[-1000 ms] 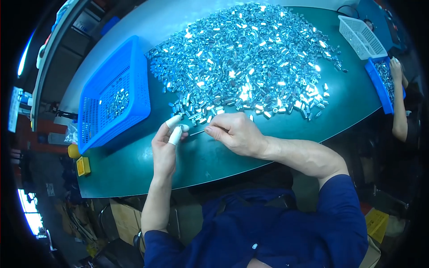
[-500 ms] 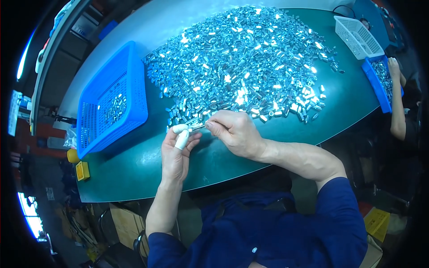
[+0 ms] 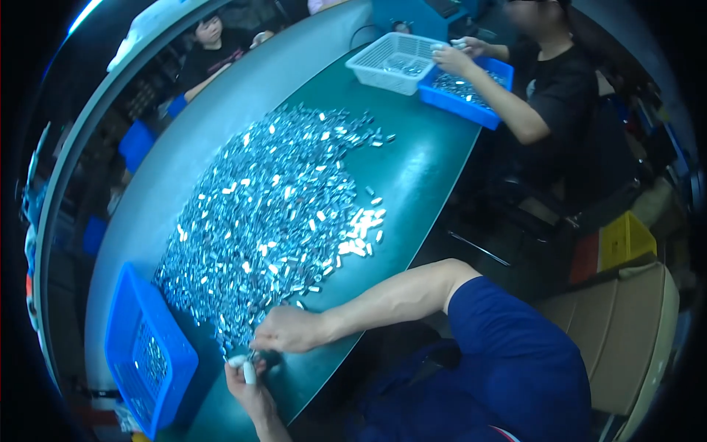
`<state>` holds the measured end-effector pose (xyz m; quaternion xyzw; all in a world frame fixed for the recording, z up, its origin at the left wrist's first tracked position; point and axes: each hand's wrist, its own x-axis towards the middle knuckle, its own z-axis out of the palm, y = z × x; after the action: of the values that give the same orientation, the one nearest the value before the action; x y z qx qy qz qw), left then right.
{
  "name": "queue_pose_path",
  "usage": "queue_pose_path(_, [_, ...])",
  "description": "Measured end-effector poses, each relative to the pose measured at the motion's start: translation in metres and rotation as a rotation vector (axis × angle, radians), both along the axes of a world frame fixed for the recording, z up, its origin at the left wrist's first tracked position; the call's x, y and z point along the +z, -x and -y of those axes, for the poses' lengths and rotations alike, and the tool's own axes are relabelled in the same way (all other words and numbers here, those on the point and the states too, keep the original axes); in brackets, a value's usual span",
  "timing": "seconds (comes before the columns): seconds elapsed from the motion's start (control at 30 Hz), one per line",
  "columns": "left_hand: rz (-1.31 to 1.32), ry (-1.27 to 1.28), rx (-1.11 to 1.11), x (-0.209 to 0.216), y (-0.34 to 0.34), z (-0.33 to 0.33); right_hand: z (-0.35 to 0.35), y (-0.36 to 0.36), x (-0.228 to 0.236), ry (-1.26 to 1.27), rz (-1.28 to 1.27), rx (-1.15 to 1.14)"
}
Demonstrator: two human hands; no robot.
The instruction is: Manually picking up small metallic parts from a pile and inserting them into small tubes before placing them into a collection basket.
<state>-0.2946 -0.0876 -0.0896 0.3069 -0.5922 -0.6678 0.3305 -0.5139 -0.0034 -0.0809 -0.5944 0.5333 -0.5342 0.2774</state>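
Note:
My left hand (image 3: 249, 388), with white covers on its thumb and a finger, is closed around a small shiny metal piece at the near edge of a big heap of metal pieces (image 3: 265, 214). Just beside it, my right hand (image 3: 291, 329) is pinched, its fingertips meeting the left hand's. What the right fingers hold is too small and blurred to make out. The heap's pieces are short, silvery and tube-like. Left of my hands stands a blue perforated basket (image 3: 188, 361) with some metal pieces inside.
At the far right a co-worker's hands (image 3: 456, 59) are over a blue tray (image 3: 486, 118) of metal pieces, beside a white basket (image 3: 361, 74). Another person (image 3: 210, 59) sits beyond the table. A cardboard-coloured chair back (image 3: 611, 331) and a yellow crate (image 3: 630, 239) are at right.
My view has swung to the right, bringing co-workers into sight and shifting the heap and basket leftward and down. Both my hands stay together at the heap's near edge.

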Motion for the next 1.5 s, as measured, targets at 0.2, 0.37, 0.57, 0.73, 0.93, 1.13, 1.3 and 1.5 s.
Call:
queue_pose_path(0.2, [0.014,0.03,0.002,-0.004,0.001,-0.003,0.006,-0.01,-0.014,0.077,-0.066,0.009])
queue_pose_path(0.37, [0.085,0.167,-0.013,-0.002,0.007,-0.004,0.011,-0.007,-0.018,0.016,-0.129,0.048])
queue_pose_path(0.57, [0.125,0.203,0.032,-0.003,0.007,-0.004,0.01,-0.005,-0.014,0.034,-0.161,0.045])
queue_pose_path(0.73, [0.053,0.179,0.066,-0.005,0.005,-0.011,0.008,-0.012,-0.016,0.025,-0.124,0.058])
queue_pose_path(0.93, [0.081,0.15,0.047,-0.006,0.009,-0.014,-0.001,-0.004,-0.007,0.037,-0.026,0.03])
queue_pose_path(1.13, [0.118,0.239,0.05,-0.012,0.0,0.001,0.019,-0.006,-0.018,0.051,-0.108,0.025])
queue_pose_path(1.3, [0.156,0.284,0.079,0.002,0.011,-0.004,0.013,-0.001,-0.002,0.013,-0.124,0.019])
queue_pose_path(1.5, [0.105,0.169,0.126,-0.006,0.003,-0.008,0.007,-0.009,-0.01,0.07,0.078,0.102])
